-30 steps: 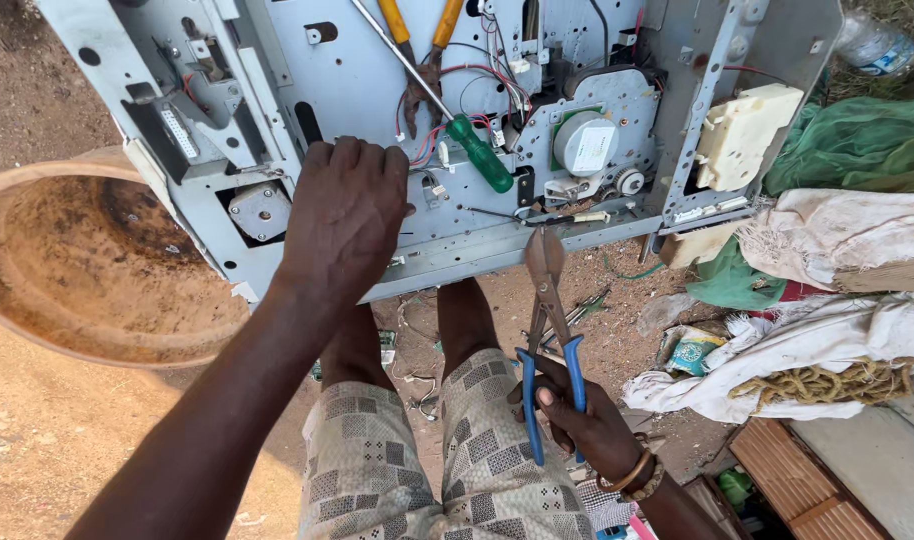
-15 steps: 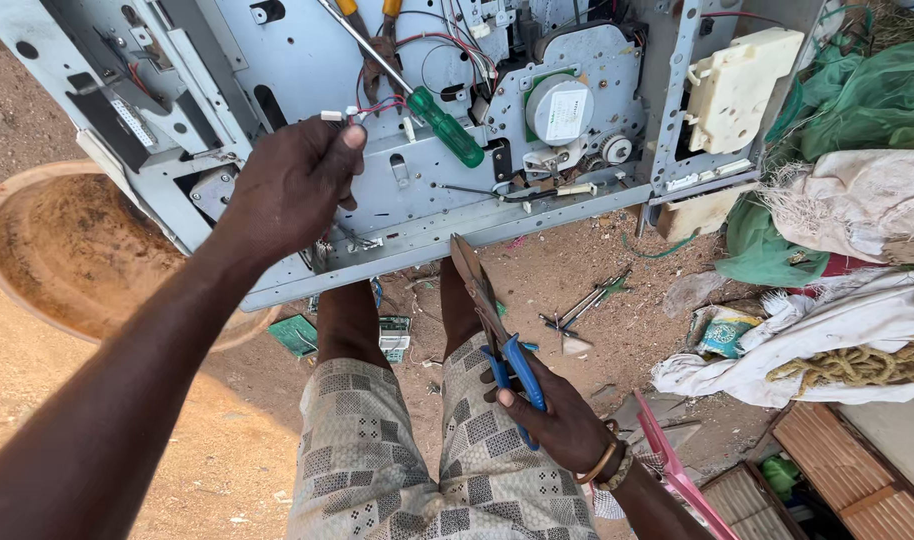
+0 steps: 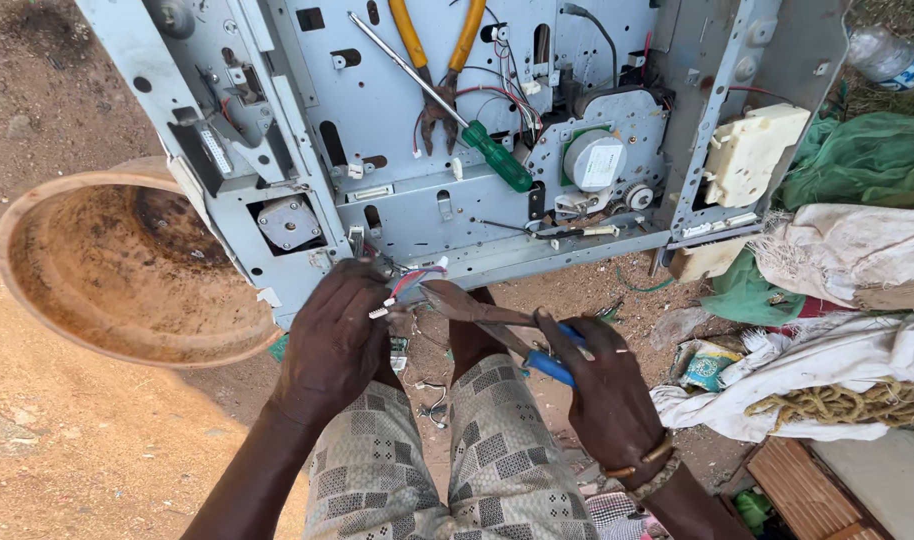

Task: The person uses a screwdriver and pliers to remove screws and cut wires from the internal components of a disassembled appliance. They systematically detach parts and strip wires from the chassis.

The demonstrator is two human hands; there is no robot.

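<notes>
A grey metal machine chassis [image 3: 397, 200] lies in front of me on the dirt, its motors and wiring exposed. My left hand [image 3: 337, 335] pinches a small bundle of red, blue and white wires [image 3: 409, 285] at the chassis's near edge. My right hand [image 3: 602, 385] grips blue-handled cutters [image 3: 492, 325], whose rusty jaws point left at the wires. A green-handled screwdriver [image 3: 495, 155] and yellow-handled pliers [image 3: 439, 55] rest on top of the chassis.
A rusty round metal bowl [image 3: 47, 300] sits at the left on the dirt. White cloth [image 3: 847, 250], green netting [image 3: 867, 155] and rope [image 3: 847, 405] pile up at the right. My legs in patterned shorts [image 3: 447, 460] are below.
My left hand dropped from the chassis face to its near edge and took hold of the wires. My right hand raised the cutters up and left to the wires.
</notes>
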